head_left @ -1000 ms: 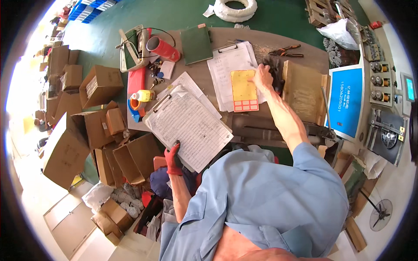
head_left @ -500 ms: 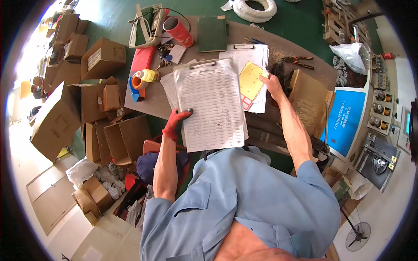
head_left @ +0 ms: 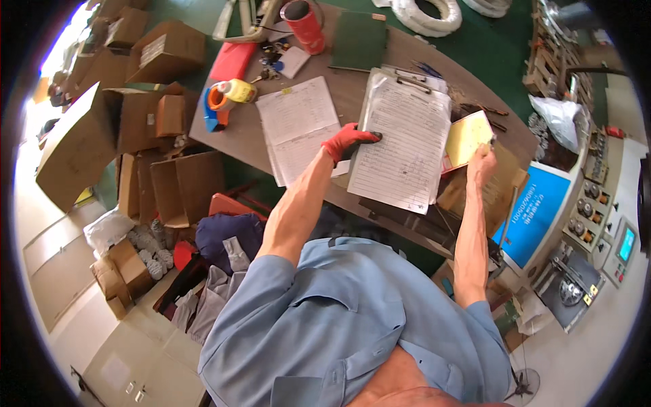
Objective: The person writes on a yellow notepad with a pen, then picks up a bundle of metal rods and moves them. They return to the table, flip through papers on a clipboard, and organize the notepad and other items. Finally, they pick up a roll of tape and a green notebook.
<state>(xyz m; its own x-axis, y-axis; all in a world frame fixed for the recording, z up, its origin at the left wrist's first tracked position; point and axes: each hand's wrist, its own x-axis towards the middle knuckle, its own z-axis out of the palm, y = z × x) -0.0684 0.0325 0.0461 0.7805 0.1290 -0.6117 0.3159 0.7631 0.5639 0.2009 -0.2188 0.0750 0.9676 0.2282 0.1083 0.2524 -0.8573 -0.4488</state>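
Red-gloved left fingers (head_left: 366, 136) grip a clipboard of papers (head_left: 403, 142) while bare right fingers (head_left: 483, 152) pinch a yellow card (head_left: 468, 141).

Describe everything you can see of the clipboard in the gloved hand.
The clipboard carries white paper, ruled in rows, with writing too small to read. A metal-looking clip sits at its far end. It is held face up over the near part of the table, turned slightly clockwise. The red-gloved left hand grips its left edge, thumb on top. Whether the yellow card at its right touches it is unclear.
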